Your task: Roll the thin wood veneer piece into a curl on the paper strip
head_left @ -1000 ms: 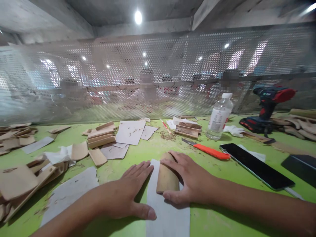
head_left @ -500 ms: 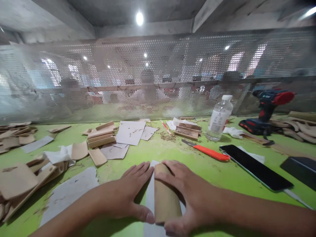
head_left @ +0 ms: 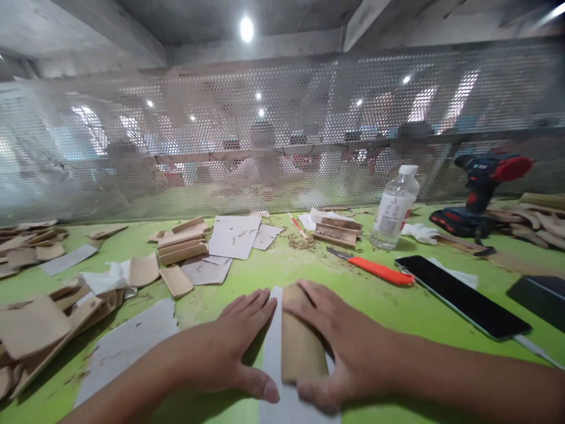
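A curved tan bamboo piece [head_left: 302,341] lies lengthwise on a pale grey sheet [head_left: 272,353] on the green tabletop. My right hand [head_left: 335,341] grips the piece from its right side, fingers over the far end and thumb at the near end. To the left, my left hand [head_left: 242,347] rests with its fingers stretched out and thumb apart, on the left edge of the sheet, not touching the bamboo.
An orange knife [head_left: 382,271], a black phone [head_left: 463,297], a water bottle [head_left: 392,212] and a power drill [head_left: 481,194] stand or lie at the right. Bamboo pieces [head_left: 35,324] and loose sheets [head_left: 128,347] cover the left. Behind is a perforated screen [head_left: 220,129].
My right hand and the bamboo piece have shifted slightly away from me along the sheet, baring more of its near end. My left hand has hardly moved.
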A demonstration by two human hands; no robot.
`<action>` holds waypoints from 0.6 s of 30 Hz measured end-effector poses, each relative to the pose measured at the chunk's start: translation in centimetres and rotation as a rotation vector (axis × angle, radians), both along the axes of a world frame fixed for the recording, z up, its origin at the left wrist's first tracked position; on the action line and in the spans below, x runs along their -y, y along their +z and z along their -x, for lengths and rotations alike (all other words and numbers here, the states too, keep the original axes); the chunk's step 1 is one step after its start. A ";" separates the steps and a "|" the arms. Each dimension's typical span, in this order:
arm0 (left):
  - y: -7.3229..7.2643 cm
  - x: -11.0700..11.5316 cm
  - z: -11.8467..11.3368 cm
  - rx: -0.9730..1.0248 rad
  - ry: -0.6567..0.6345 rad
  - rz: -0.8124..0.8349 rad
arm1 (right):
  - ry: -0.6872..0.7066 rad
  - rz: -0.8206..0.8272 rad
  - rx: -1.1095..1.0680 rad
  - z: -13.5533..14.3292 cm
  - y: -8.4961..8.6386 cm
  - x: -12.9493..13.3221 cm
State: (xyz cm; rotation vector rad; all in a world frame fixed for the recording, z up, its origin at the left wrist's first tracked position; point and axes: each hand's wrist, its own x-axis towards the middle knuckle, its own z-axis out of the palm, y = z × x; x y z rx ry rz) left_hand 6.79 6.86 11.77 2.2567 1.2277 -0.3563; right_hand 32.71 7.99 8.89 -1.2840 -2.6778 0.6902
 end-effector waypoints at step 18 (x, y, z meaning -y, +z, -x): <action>0.2 0.1 -0.2 -0.014 0.029 0.007 | -0.014 0.008 -0.008 -0.3 -0.1 -0.4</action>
